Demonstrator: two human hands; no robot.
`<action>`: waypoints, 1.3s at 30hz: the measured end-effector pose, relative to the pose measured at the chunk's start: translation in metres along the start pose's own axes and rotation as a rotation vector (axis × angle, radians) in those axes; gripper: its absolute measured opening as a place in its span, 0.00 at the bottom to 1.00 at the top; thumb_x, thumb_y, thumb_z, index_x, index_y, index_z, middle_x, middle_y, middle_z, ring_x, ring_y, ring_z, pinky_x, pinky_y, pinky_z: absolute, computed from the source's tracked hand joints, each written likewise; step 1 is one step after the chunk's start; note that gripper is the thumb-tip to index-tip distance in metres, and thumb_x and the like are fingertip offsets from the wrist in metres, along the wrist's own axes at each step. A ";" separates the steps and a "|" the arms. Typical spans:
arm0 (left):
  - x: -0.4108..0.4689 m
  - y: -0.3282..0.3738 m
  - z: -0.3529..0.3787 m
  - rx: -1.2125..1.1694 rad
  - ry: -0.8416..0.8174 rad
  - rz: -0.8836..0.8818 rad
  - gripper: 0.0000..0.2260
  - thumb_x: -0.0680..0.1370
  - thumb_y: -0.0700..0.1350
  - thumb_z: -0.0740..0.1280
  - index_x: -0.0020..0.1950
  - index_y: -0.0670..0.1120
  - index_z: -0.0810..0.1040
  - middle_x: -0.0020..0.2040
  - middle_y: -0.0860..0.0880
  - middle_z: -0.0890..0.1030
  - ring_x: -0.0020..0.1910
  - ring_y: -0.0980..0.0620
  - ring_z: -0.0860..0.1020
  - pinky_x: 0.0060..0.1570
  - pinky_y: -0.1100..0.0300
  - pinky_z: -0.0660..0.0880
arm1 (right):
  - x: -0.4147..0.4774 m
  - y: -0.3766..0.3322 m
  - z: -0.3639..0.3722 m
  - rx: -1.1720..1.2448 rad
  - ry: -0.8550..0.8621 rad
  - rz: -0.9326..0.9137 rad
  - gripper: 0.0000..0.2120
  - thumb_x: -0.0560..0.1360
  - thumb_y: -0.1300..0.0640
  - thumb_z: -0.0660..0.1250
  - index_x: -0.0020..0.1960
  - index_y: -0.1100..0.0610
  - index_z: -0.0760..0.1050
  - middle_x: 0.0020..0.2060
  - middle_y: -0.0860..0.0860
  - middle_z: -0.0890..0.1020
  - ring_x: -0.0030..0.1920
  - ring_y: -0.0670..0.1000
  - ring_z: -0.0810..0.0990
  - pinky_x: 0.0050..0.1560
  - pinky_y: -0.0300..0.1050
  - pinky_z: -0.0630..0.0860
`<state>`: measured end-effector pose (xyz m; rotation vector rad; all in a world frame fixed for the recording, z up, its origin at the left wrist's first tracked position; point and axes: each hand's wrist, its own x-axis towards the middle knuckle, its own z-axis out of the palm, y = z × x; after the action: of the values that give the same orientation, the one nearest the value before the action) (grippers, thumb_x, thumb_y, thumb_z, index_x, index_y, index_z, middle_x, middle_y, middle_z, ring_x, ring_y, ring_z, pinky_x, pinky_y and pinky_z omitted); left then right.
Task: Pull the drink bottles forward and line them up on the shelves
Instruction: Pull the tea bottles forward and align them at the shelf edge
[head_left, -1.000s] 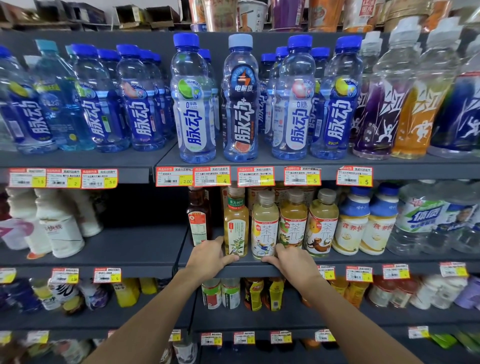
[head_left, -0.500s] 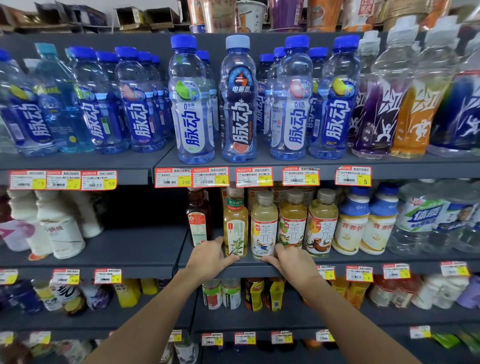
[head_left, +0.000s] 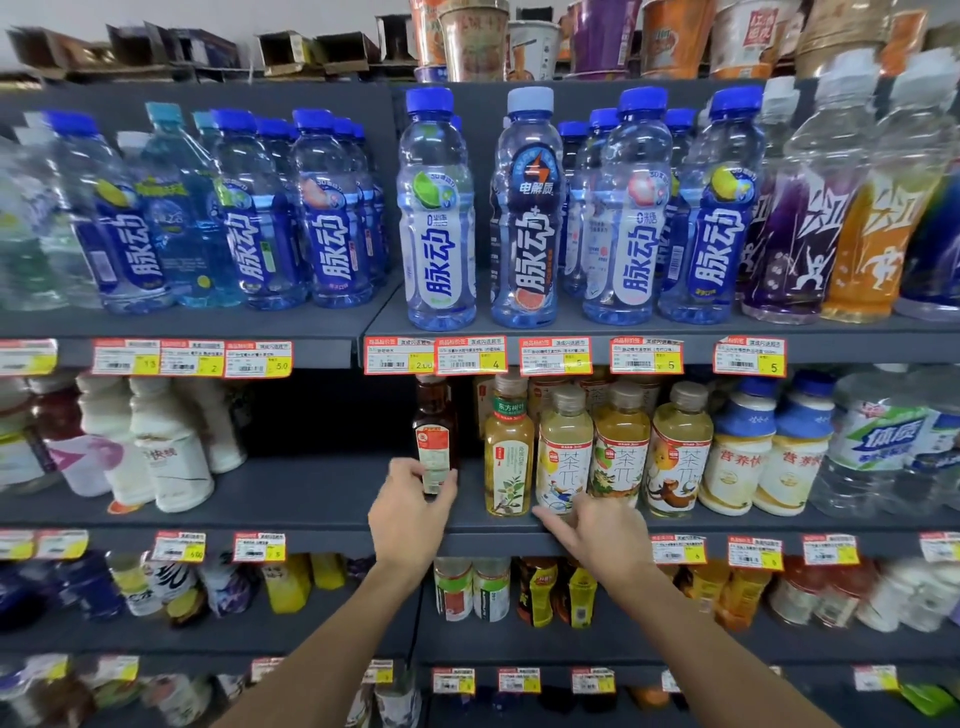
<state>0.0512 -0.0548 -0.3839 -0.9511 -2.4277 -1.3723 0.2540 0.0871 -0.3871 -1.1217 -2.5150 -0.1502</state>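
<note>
I'm holding the lower half of the brown bottle (head_left: 435, 415) in my left grip (head_left: 413, 512), thumb on one side and fingers on the other, and the bottle is sitting further back on the middle shelf (head_left: 291, 499) than its neighbours. My right grip (head_left: 605, 532) is lying loose and holding nothing, fingers stretching along the shelf edge at the foot of the yellow tea bottle (head_left: 563, 457); I can't tell whether it's actually touching. That tea row is looking done to me, standing side by side at the front lip, and the blue bottles (head_left: 436, 223) on the shelf above are looking squared up too. What's remaining, I reckon: bringing this brown one level with the green-labelled bottle (head_left: 509, 457) beside it, then the white bottles (head_left: 171, 457) off to the left, which are standing well back with bare shelf in front.
</note>
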 end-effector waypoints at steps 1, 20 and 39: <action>0.003 0.000 0.001 -0.024 0.031 -0.031 0.22 0.73 0.61 0.72 0.56 0.49 0.70 0.48 0.52 0.77 0.50 0.50 0.77 0.50 0.50 0.76 | -0.001 -0.005 0.000 0.016 0.012 0.057 0.35 0.74 0.23 0.48 0.37 0.52 0.73 0.30 0.47 0.78 0.33 0.50 0.78 0.32 0.45 0.70; 0.035 -0.025 0.001 -0.230 -0.381 -0.077 0.31 0.71 0.49 0.78 0.70 0.48 0.70 0.59 0.53 0.79 0.61 0.55 0.77 0.63 0.57 0.74 | -0.006 -0.014 0.009 0.239 -0.025 0.300 0.29 0.74 0.27 0.60 0.34 0.54 0.72 0.28 0.48 0.77 0.33 0.48 0.76 0.36 0.47 0.75; 0.022 -0.012 0.007 -0.247 -0.263 -0.128 0.45 0.61 0.56 0.83 0.69 0.48 0.62 0.61 0.53 0.70 0.61 0.55 0.71 0.61 0.60 0.71 | 0.003 -0.001 -0.002 0.329 -0.215 0.250 0.32 0.73 0.27 0.62 0.33 0.57 0.73 0.31 0.53 0.79 0.35 0.52 0.79 0.39 0.49 0.78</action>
<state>0.0273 -0.0441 -0.3860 -1.1121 -2.5891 -1.7231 0.2525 0.0881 -0.3837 -1.3528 -2.4278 0.4570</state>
